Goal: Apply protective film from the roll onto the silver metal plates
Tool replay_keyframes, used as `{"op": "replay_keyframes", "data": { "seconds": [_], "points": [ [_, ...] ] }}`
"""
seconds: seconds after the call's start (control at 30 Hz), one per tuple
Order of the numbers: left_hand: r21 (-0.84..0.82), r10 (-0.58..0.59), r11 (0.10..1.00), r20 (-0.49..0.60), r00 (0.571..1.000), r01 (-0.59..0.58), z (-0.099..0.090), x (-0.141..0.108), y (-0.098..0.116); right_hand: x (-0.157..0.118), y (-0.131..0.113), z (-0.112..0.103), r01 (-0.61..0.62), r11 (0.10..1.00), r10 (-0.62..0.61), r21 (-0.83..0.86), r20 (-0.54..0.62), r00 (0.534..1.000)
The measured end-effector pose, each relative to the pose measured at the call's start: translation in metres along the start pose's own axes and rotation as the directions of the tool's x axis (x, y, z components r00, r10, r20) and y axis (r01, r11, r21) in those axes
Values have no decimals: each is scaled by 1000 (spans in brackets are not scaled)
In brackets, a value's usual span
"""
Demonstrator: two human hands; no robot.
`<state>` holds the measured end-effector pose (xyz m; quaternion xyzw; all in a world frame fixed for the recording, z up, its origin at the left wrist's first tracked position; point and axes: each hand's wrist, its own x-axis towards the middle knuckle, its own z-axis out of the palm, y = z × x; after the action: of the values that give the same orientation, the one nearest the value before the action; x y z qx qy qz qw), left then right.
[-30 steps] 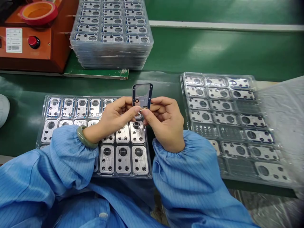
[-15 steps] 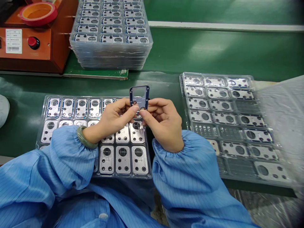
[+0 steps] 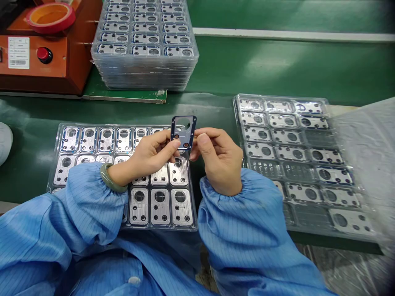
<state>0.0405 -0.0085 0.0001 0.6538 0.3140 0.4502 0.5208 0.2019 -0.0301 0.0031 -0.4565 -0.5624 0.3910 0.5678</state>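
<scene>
Fingers of my left hand [image 3: 151, 152] and right hand [image 3: 217, 158] pinched a thin dark-blue rectangular frame [image 3: 183, 131] just above a clear plastic tray [image 3: 56, 148] of silver metal plates [image 3: 159, 207].

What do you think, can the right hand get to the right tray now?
Probably yes, once it lets go: the right hand holds the dark-framed part with the left hand, but nothing stands between it and the right tray, whose edge lies just beside it.

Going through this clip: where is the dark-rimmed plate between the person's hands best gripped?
Grip the plate by its two long edges, coming from either side: it is thin and flat, with holes through its face, so edge contact likely keeps fingers off that face. The left hand and right hand pinch it near its lower end.
</scene>
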Motion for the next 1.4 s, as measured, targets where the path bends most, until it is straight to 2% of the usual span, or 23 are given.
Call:
{"op": "replay_keyframes", "data": {
  "seconds": [0.2,0.53,0.73,0.93,1.17,1.4],
  "points": [
    [-29,-36,999,70,997,38,-1,-2,1,2,4,-3,-68,997,67,25,19,998],
    [-53,-75,995,118,990,82,-4,-3,-2,4,6,-6,-143,988,139,55,65,988],
    [-9,-95,995,139,986,97,-5,-4,0,5,3,-7,-179,982,173,60,85,981],
    [-26,-109,993,144,984,113,-5,-4,0,6,3,-7,-182,982,176,57,88,980],
    [-52,-116,990,194,974,128,-5,-3,2,5,6,-7,-108,990,107,89,22,994],
    [-23,-121,991,224,967,129,-6,-3,4,6,8,-9,-127,983,122,129,49,991]
  ]
}}
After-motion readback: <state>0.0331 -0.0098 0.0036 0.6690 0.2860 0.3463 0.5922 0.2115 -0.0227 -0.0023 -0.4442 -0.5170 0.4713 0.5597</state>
